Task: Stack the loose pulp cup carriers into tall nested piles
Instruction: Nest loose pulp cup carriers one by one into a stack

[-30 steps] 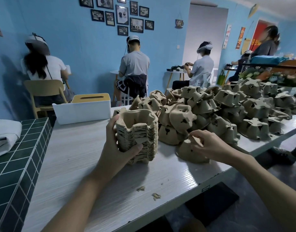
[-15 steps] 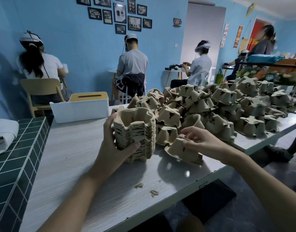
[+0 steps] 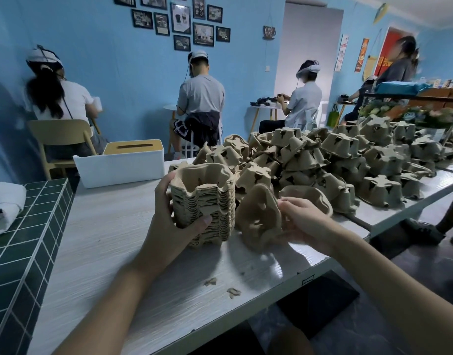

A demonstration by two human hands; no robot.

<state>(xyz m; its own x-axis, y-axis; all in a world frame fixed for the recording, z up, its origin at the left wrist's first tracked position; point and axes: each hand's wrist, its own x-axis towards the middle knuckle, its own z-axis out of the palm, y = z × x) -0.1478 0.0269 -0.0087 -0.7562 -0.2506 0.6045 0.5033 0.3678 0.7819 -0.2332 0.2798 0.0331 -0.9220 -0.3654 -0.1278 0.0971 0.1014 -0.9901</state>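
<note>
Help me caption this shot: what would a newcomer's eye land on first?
The heap of loose brown pulp cup carriers across the right of the grey table. Then, front and centre, the tall nested pile gripped by the left hand, with the right hand holding one tilted carrier beside it.

My left hand (image 3: 178, 224) grips the nested pile (image 3: 207, 208) on the table (image 3: 105, 252). My right hand (image 3: 303, 222) holds one loose carrier (image 3: 258, 216) tilted just beside it.

nested stack (image 3: 205, 203) on table (image 3: 97, 242), loose carrier (image 3: 258, 216) right, heap (image 3: 348, 165) behind
</note>
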